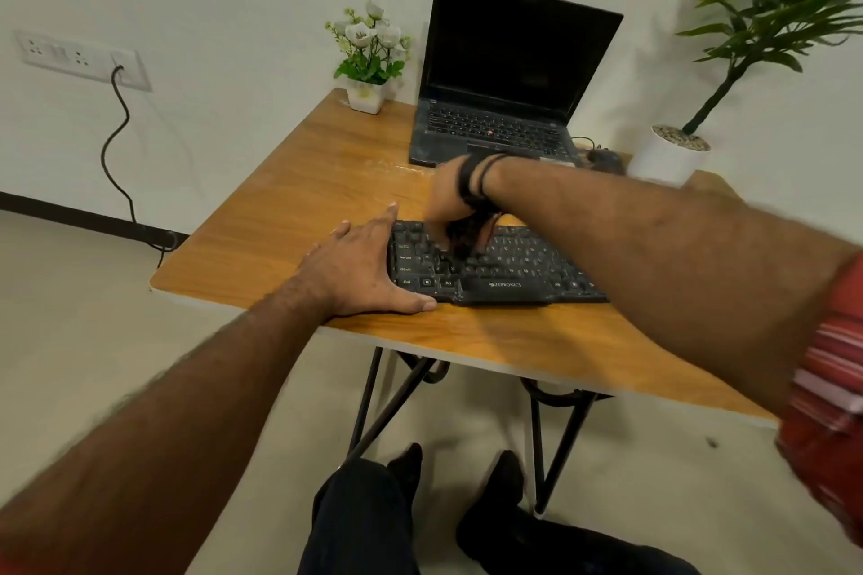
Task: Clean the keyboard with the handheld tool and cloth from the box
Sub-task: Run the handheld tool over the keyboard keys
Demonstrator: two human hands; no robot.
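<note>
A black keyboard (513, 268) lies near the front edge of the wooden table (299, 182). My left hand (362, 266) lies flat with straight fingers against the keyboard's left end, thumb along its front edge. My right hand (450, 201) is over the keyboard's left-middle keys, fingers curled down round a dark handheld tool (467, 236) whose tip touches the keys. The hand and tool are blurred, so the tool's shape is unclear. No cloth or box is in view.
An open black laptop (504, 75) stands at the back of the table, with a small flower pot (366, 96) to its left, and to its right a dark mouse (607, 159) and a white potted plant (668, 154). My legs are under the table's front edge.
</note>
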